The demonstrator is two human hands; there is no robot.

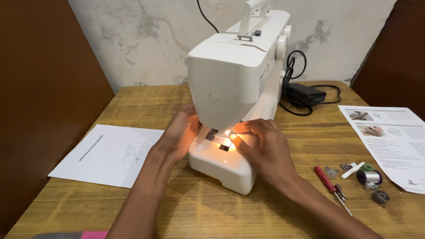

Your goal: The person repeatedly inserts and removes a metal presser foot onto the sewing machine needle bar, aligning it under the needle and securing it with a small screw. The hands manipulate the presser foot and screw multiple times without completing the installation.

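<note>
So there's a white sewing machine (234, 88) sitting mid-table, closer to the back edge, with its little work light glowing over the needle plate (220, 138). The left hand (177, 135) is tucked in against the machine's left side under the head, fingers curled round behind; can't really tell if it's gripping anything back there. The right hand (261, 148) rests on the machine bed, thumb and forefinger pinched together right at the presser foot (232, 132), holding some tiny metal bit.

A booklet (108, 155) lies near the table's left edge, a printed sheet (389, 141) by the right edge. Toward the front right corner: red-handled screwdriver (327, 179), dark thread spool (368, 177), a bobbin (380, 197). The black foot pedal (305, 94) with its cord sits at the back edge.
</note>
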